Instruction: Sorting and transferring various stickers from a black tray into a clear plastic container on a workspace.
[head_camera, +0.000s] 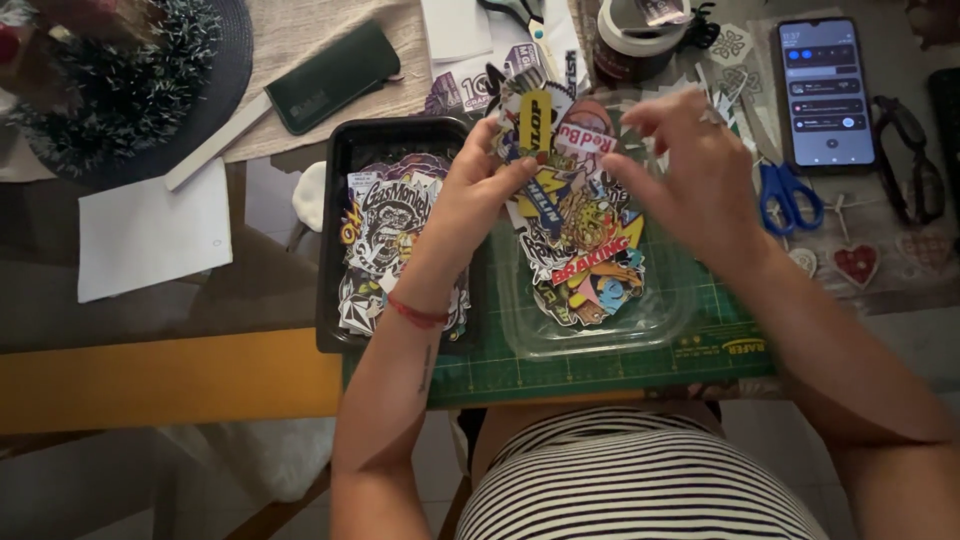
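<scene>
Over a green cutting mat (700, 345), the left hand (470, 195) and right hand (690, 170) pinch a fanned bunch of colourful stickers (545, 125), fingers closed on its edges. Beneath lies a clear plastic tray (520, 335) heaped with stickers; just beside it, a black tray (335, 250) holds more. Blue scissors (790, 195) and a phone (825, 90) lie to the right.
</scene>
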